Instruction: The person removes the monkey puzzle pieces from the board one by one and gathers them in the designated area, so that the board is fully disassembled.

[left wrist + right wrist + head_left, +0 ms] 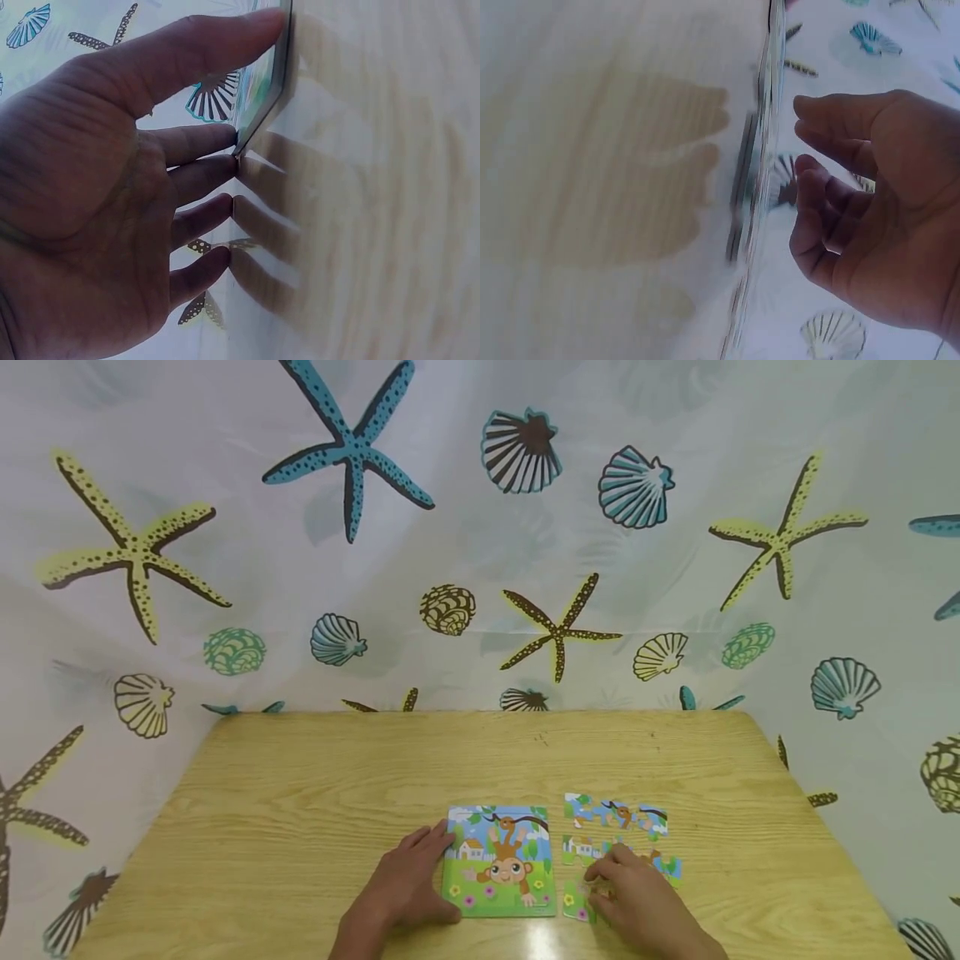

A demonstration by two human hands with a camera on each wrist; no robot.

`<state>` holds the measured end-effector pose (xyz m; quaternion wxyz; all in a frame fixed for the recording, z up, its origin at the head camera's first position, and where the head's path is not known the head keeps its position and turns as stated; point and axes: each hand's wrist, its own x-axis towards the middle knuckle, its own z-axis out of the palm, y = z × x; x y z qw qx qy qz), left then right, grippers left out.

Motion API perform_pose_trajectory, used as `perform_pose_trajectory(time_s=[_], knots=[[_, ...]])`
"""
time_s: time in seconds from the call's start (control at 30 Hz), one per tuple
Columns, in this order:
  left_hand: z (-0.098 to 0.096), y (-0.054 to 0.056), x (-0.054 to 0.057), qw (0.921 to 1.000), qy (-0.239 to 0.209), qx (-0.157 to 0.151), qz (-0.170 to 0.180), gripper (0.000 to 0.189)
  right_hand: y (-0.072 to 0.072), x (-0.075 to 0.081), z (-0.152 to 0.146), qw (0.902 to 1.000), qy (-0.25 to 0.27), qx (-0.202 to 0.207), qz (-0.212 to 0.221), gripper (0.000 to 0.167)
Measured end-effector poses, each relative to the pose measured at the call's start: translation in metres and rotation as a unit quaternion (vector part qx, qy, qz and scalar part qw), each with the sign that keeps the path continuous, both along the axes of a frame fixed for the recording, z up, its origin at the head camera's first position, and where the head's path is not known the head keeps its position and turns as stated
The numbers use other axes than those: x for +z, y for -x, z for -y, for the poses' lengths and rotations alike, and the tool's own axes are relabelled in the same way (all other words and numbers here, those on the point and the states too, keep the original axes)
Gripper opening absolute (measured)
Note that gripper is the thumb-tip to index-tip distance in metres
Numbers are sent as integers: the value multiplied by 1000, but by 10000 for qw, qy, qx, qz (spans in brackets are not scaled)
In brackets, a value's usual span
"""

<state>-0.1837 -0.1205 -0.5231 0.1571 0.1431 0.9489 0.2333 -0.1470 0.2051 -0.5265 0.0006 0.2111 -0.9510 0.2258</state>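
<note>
A square monkey picture puzzle board [498, 862] lies on the wooden table. My left hand [408, 881] rests against its left side. The left wrist view shows that hand [112, 180] with fairly straight fingers, the thumb and fingertips at the board's edge [264, 105]. To the right of the board, cut puzzle pieces [576, 849] are spread in rough rows. Over the lower right of them is my right hand [637, 893], hiding several. In the right wrist view the right hand [885, 202] has loosely bent fingers, nothing between them, apart from the pieces [742, 187].
The top row of pieces [618, 815] lies just beyond my right hand. Bare wood of the table [337, 768] extends behind and left of the board. A pale cloth [465, 543] printed with starfish and shells stands around the table's back and sides.
</note>
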Motion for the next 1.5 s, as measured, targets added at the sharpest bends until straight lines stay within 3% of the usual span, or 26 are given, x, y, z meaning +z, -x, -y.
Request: perform_pose_trajectory(time_s=[0.2, 0.3, 0.53, 0.73, 0.83, 1.07, 1.3, 1.5], knots=[[1, -3, -5, 9997, -199, 13, 119, 99, 7, -1, 40, 9966, -376, 710, 173, 39], [1, -4, -8, 9997, -215, -17, 128, 100, 7, 0, 56, 9947, -538, 831, 290, 42], [1, -8, -10, 9995, -257, -32, 204, 99, 10, -2, 69, 9914, -318, 634, 1104, 43], [1, -11, -9, 9995, -275, -96, 140, 98, 15, 0, 71, 9757, 268, 463, 2125, 32], [0, -11, -8, 9996, -266, -83, 94, 97, 16, 2, 72, 9701, 313, 440, 2365, 31], [0, -10, -5, 9998, -179, 16, -43, 97, 17, 4, 74, 9776, 22, 421, 2064, 56], [0, -6, 0, 9998, -150, 63, -80, 97, 27, 10, 77, 9818, -377, 553, 1776, 60], [0, -4, 3, 9997, -202, 86, -82, 97, 28, 10, 76, 9841, -153, 411, 1721, 53]])
